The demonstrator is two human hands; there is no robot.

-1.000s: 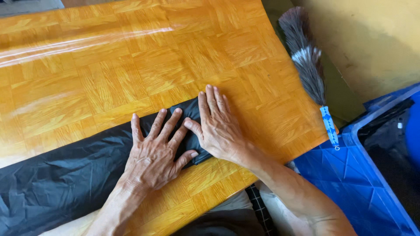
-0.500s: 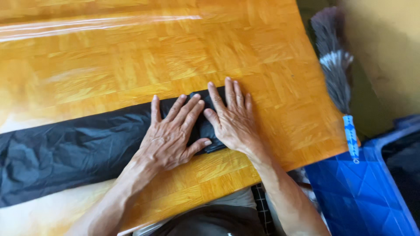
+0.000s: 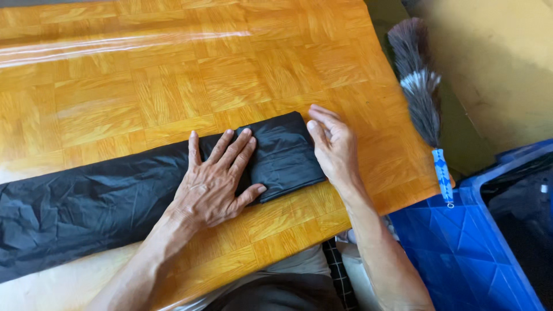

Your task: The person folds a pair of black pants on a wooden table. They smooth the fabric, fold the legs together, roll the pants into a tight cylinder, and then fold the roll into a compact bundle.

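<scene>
Nearest to me, my own lap and both forearms run out of the bottom edge, so I cannot see the elbows. My left hand (image 3: 216, 181) lies flat, fingers spread, palm down on the black bag (image 3: 115, 198), pressing rather than gripping; it covers part of the fold, and I cannot make out what the sheet does beneath the palm. The bag is thin, crinkled plastic with a dull sheen, folded into a long band across the near part of the table (image 3: 173, 80); its left end is cut off by the frame. Its right end is doubled over into a smoother, squarish flap. My right hand (image 3: 334, 147) rests at that flap's right edge, fingers loosely curled and touching the plastic, closed on nothing that I can see.

The table is glossy orange wood in a parquet pattern, with a bright streak of glare farther back. Off its right side, a feather duster (image 3: 419, 86) shows grey and white plumes and a blue patterned handle. Beside it, a blue plastic bin (image 3: 461, 247) with ribbed facets is only partly in view.
</scene>
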